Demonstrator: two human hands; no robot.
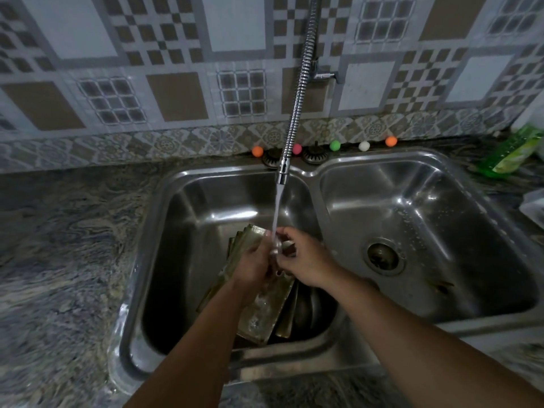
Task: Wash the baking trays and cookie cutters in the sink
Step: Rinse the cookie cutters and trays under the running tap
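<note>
Both hands meet under the running water (276, 213) over the left basin (188, 231) of a steel double sink. My right hand (303, 260) pinches a small shiny metal cookie cutter (288, 248), mostly hidden by the fingers. My left hand (253, 267) closes against it from the left, in the stream. Below the hands, several dull metal baking trays (262, 316) lean stacked in the left basin, wet, with more tray edges (245, 240) showing behind the left hand.
A flexible steel faucet hose (297, 107) hangs from the tiled wall, nozzle (282, 172) above the left basin. The right basin (426, 201) holds only its drain (382, 257). Coloured balls (334, 145) line the back ledge. A green packet (512, 154) and a white container (534, 207) sit at right.
</note>
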